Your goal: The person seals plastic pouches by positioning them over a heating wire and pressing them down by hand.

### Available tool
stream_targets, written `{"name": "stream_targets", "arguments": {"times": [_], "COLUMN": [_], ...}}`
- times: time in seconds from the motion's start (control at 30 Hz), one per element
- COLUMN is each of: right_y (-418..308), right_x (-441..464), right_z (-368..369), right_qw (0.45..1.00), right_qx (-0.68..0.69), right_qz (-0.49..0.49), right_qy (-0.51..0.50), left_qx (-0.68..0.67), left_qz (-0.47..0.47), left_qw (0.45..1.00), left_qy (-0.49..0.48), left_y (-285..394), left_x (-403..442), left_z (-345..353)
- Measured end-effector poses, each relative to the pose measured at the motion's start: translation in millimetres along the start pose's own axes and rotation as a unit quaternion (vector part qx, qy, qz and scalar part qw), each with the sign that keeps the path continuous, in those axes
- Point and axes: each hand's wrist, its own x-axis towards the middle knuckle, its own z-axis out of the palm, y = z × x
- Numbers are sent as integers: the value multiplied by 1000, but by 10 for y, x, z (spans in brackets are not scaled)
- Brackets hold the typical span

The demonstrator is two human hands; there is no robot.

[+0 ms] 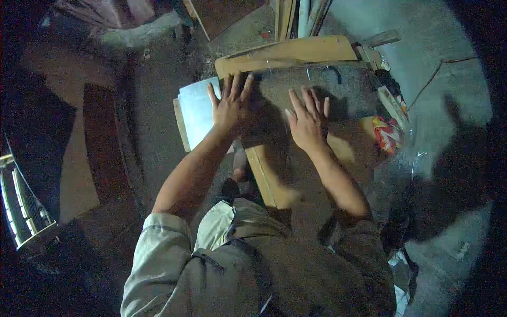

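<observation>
Both hands rest palm down on a dark grey flat sheet (351, 87), whose material I cannot make out. My left hand (231, 108) has its fingers spread at the sheet's left part, beside white sheets of paper (196, 113). Further right, my right hand (308, 120) lies with fingers apart near the middle of the sheet. Neither hand holds anything. A small dark curved piece (336, 74) shows near the sheet's far edge. Behind it is a tan board-like piece (290, 53), and another tan strip (266, 177) extends toward my body.
A red, yellow and white crumpled item (388, 134) is at the right edge of the work surface. Long poles (303, 18) and a brown panel (224, 16) stand beyond. A pale wall or floor (443, 132) lies right; a bright slatted object (24, 206) is lower left.
</observation>
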Motion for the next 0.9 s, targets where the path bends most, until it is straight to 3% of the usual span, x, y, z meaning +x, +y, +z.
{"name": "stream_targets", "arguments": {"times": [0.13, 0.33, 0.4, 0.6, 0.67, 0.8, 0.9], "right_y": [5, 30, 3, 77, 112, 86, 31], "right_x": [-106, -61, -87, -363, -315, -176, -156], "right_z": [148, 152, 77, 130, 166, 150, -1], "right_qw": [1000, 1000, 999, 1000, 999, 1000, 993], "right_qx": [4, 9, 21, 2, -12, -10, 98], "right_qz": [-8, -12, 5, -12, -24, -24, -65], "right_qy": [-19, -16, 25, -14, -22, 5, 14], "left_qx": [32, -22, -6, -43, 6, 9, 9], "left_qz": [-6, 32, 39, 19, 22, 25, 41], "left_qw": [999, 995, 995, 997, 999, 999, 998], "left_qy": [21, -91, -94, -53, -49, -37, -45], "left_y": [61, 432, 441, 451, 453, 418, 375], "left_x": [-68, -686, -759, -724, -656, -549, -536], "left_z": [-117, -175, -146, -97, -77, -76, -112]}}
